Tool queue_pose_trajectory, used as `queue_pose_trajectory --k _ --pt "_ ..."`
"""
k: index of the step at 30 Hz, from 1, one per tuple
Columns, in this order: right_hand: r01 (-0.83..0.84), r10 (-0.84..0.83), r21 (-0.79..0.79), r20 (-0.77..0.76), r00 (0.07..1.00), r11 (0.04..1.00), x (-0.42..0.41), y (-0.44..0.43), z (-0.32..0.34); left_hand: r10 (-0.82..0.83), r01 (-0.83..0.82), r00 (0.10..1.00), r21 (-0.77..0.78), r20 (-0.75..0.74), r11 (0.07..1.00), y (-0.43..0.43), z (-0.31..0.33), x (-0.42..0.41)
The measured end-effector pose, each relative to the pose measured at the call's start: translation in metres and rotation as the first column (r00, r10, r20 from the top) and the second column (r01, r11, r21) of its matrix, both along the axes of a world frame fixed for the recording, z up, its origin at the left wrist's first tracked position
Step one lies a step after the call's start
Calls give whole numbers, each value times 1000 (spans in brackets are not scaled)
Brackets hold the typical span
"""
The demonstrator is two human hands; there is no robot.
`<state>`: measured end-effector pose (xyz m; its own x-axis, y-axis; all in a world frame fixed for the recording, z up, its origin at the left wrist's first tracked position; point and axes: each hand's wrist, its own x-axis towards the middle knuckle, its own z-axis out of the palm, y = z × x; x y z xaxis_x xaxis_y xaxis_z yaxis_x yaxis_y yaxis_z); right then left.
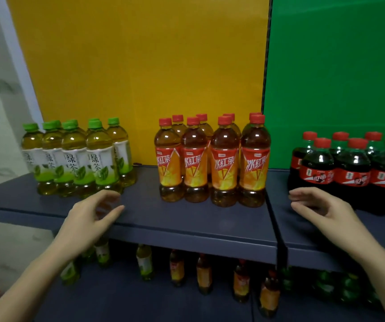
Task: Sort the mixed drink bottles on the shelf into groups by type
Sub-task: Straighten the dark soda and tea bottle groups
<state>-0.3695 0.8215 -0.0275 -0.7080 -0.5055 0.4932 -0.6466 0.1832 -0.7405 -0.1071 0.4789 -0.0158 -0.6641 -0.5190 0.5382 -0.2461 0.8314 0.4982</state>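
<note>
Three clusters of bottles stand on the dark blue shelf [140, 205]. At the left are several green tea bottles [75, 156] with green caps. Several iced red tea bottles [212, 163] with red caps and orange labels fill the middle. Dark cola bottles [351, 170] with red caps stand at the right. My left hand [91, 217] hovers over the shelf's front edge, just in front of the green tea bottles, fingers apart and holding nothing. My right hand [321, 208] is held in front of the cola bottles, fingers apart and empty.
A yellow panel [140, 66] backs the left and middle of the shelf, a green panel [337, 66] the right. A dark upright divider [277, 228] splits the shelf near the cola. The lower shelf [140, 298] holds more green tea, red tea and green bottles.
</note>
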Motion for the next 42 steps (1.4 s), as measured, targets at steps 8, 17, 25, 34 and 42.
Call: queue_pose_trajectory --k 8,17,25,34,42 --pt "42 -45 24 144 989 999 -9 -33 1 -200 189 978 172 52 967 -35 7 -42" --pt "-112 92 75 226 970 991 -36 -66 14 -361 318 931 365 53 875 -66 19 -112" --pt "-194 168 62 294 941 979 -52 -89 18 -556 518 824 539 -106 664 -72 23 -159" --pt "-189 182 -7 317 931 982 -47 -110 12 -611 636 742 577 -275 513 -62 7 -183" --pt "-168 166 -20 308 937 986 -45 -112 12 -578 636 751 582 -319 506 -61 1 -187"
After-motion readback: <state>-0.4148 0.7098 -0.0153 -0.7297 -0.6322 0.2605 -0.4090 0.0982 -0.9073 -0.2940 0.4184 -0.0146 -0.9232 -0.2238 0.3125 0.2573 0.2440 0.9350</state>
